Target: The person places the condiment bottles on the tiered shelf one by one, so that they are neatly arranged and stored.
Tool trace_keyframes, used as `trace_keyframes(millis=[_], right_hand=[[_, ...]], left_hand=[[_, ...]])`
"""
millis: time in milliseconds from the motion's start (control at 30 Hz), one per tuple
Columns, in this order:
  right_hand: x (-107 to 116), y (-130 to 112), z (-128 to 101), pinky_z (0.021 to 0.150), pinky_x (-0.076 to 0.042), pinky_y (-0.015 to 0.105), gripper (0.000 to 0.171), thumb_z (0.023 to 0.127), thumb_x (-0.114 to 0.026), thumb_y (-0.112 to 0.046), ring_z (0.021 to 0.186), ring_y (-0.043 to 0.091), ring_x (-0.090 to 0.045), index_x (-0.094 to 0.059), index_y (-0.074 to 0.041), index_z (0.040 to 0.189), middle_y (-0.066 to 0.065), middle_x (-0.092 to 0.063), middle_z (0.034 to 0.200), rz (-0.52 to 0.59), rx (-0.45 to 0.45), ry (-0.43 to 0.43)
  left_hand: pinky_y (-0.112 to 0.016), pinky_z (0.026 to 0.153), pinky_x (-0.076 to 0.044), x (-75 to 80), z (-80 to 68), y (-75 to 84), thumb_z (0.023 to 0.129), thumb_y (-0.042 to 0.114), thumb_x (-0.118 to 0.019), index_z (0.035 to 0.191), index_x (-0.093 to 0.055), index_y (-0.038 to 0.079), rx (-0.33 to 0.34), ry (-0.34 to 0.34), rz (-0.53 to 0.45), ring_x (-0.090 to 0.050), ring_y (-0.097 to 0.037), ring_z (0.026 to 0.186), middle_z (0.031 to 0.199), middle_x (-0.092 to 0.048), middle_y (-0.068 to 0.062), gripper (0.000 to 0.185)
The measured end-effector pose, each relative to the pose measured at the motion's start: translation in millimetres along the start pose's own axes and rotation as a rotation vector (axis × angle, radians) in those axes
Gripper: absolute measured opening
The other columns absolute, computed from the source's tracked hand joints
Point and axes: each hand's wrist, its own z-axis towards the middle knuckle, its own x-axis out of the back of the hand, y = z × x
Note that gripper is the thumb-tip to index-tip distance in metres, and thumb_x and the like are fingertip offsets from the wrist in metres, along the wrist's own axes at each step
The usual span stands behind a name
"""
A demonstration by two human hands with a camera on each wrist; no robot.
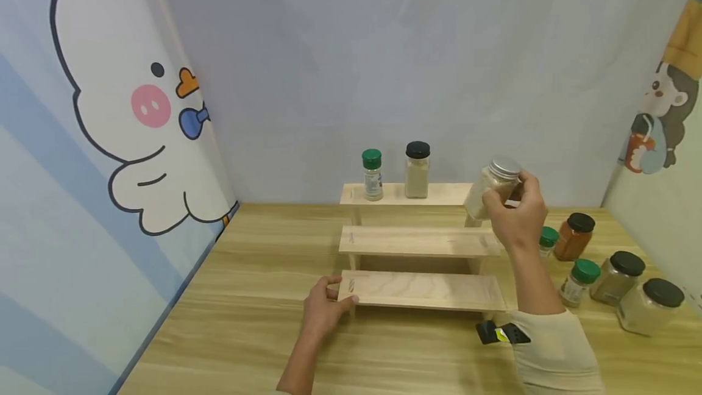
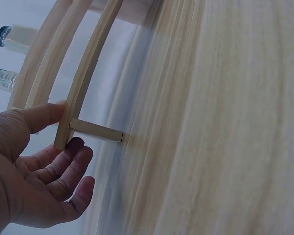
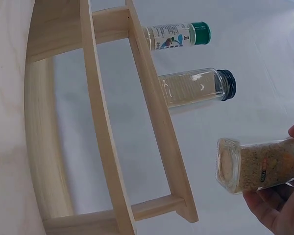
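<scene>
A three-tier wooden spice rack (image 1: 417, 290) stands on the table. My left hand (image 1: 322, 309) pinches the left end of its lowest tier, thumb on top and fingers below, as the left wrist view shows. Up by the right end of the top tier, my right hand (image 1: 520, 215) holds a glass spice jar (image 1: 478, 195) with a silver lid, tilted. In the right wrist view the held jar (image 3: 264, 164) contains tan granules, its base apart from the rack. On the top tier stand a green-capped shaker (image 1: 373, 178) and a black-capped spice jar (image 1: 417, 175).
Right of the rack several more containers stand on the table: a red-brown jar (image 1: 573, 238), a green-capped shaker (image 1: 579, 283), a brown jar (image 1: 617, 279) and a wide pale jar (image 1: 650, 308). Another green cap (image 1: 548, 236) shows beside my right forearm. A curtain (image 1: 307, 78) hangs behind.
</scene>
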Motion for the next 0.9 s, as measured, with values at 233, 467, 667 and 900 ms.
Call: trace_keyframes(millis=[233, 467, 667, 900], right_hand=[[-15.3, -5.1, 17.4, 0.061, -0.041, 0.023, 0.05, 0.082, -0.057, -0.017, 0.079, 0.015, -0.05, -0.049, 0.001, 0.128, 0.018, -0.061, 0.098, -0.063, 0.016, -0.028], [-29.9, 0.8, 27.1, 0.066, -0.037, 0.033, 0.05, 0.081, -0.058, -0.017, 0.076, 0.022, -0.048, -0.05, 0.003, 0.126, 0.021, -0.06, 0.093, -0.087, 0.038, -0.03], [-41.4, 4.0, 34.0, 0.064, -0.037, 0.036, 0.052, 0.081, -0.058, -0.02, 0.074, 0.026, -0.05, -0.05, 0.003, 0.127, 0.022, -0.061, 0.092, -0.132, 0.023, -0.049], [-45.7, 8.6, 36.3, 0.073, -0.042, 0.046, 0.055, 0.083, -0.058, -0.024, 0.087, 0.035, -0.055, -0.047, 0.001, 0.13, 0.024, -0.061, 0.102, -0.158, -0.027, -0.096]], left_hand=[[-0.036, 0.061, -0.049, -0.1, 1.8, 0.0, 0.075, 0.015, -0.078, 0.122, -0.053, -0.002, -0.005, 0.001, -0.002, -0.058, -0.024, 0.074, 0.088, -0.06, -0.014, 0.056], [-0.035, 0.061, -0.049, -1.0, 0.4, -2.5, 0.075, 0.015, -0.079, 0.122, -0.053, -0.003, -0.005, -0.001, -0.003, -0.058, -0.023, 0.073, 0.087, -0.06, -0.013, 0.057], [-0.035, 0.06, -0.049, -0.9, 1.0, -2.5, 0.075, 0.015, -0.079, 0.121, -0.054, -0.002, -0.007, 0.011, -0.006, -0.058, -0.023, 0.073, 0.087, -0.06, -0.012, 0.056], [-0.035, 0.061, -0.049, -0.5, 1.2, -3.4, 0.074, 0.016, -0.079, 0.122, -0.054, -0.002, -0.005, 0.004, 0.004, -0.058, -0.023, 0.073, 0.087, -0.06, -0.012, 0.057]])
